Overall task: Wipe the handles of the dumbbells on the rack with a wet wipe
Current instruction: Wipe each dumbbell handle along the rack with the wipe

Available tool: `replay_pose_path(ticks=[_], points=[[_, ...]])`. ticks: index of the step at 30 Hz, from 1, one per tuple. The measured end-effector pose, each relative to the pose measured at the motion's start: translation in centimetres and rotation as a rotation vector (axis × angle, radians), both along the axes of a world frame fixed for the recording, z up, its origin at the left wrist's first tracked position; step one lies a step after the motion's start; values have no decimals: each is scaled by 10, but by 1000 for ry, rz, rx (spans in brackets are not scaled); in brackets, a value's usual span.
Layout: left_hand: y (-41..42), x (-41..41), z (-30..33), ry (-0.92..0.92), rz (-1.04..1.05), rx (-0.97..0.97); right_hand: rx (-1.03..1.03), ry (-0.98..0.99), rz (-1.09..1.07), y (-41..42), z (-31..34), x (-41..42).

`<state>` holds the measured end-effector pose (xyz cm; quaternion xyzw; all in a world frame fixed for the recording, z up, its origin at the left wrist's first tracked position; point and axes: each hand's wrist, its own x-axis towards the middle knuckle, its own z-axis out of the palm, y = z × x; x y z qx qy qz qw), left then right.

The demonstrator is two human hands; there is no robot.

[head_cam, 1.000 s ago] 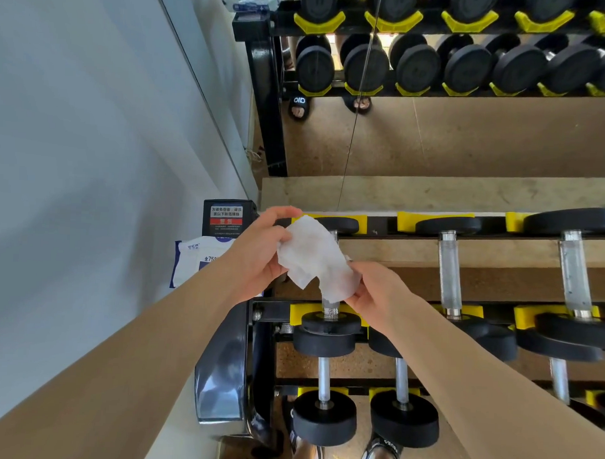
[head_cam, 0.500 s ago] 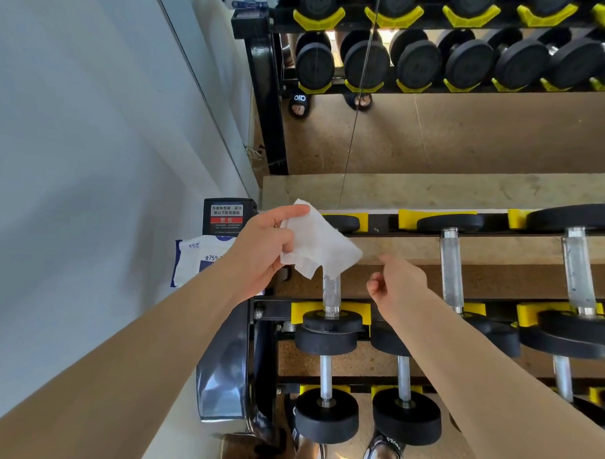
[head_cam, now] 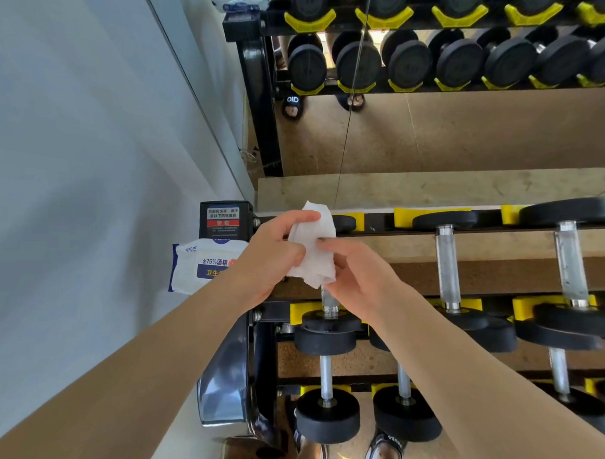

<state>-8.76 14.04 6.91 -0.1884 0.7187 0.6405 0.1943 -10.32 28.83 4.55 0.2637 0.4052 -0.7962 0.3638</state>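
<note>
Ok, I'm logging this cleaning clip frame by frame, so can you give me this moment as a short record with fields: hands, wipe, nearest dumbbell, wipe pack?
left hand: grips the wet wipe from the left
right hand: pinches the wet wipe from the right
wet wipe: white, bunched between both hands, over the handle of the leftmost top-row dumbbell
leftmost top-row dumbbell: lying on the rack; only the lower handle shows; contact with the wipe unclear
wipe pack: left of the rack, partly behind the left wrist

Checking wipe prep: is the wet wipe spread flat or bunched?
Bunched: the wet wipe sits crumpled between left hand and right hand.
</note>
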Motion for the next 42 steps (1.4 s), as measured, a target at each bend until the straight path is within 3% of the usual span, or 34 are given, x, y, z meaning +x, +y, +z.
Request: replay_pose_path(ticks=[5,10,14,18,23,25,27,29,33,37,42], points=[[-3,-5,-13,-13,-77,-149,230,100,56,7,-8,-4],[-10,-5,-26,-306,18,149,395,257,300,7,0,-2],[-9,-6,-33,-195,71,78,350,250,320,11,0,-5],[-8,-8,-37,-163,143,47,455,150,173,14,-17,-5],[-2,-10,-44,-125,166,62,465,87,196,13,-31,4],[-1,-12,-49,-96,147,-18,563,114,105,10,-36,1],[-1,-15,-55,-64,137,-104,768,226,-10,9,-37,-6],[0,-20,-59,-22,109,-195,972,469,-71,9,-37,-11],[-2,-34,-68,250,-102,-516,1180,821,33,9,-47,-12],[-2,-51,-72,355,-286,-535,1219,905,111,7,-60,-7],[7,-68,-77,229,-393,-513,1206,848,147,-4,-74,1]])
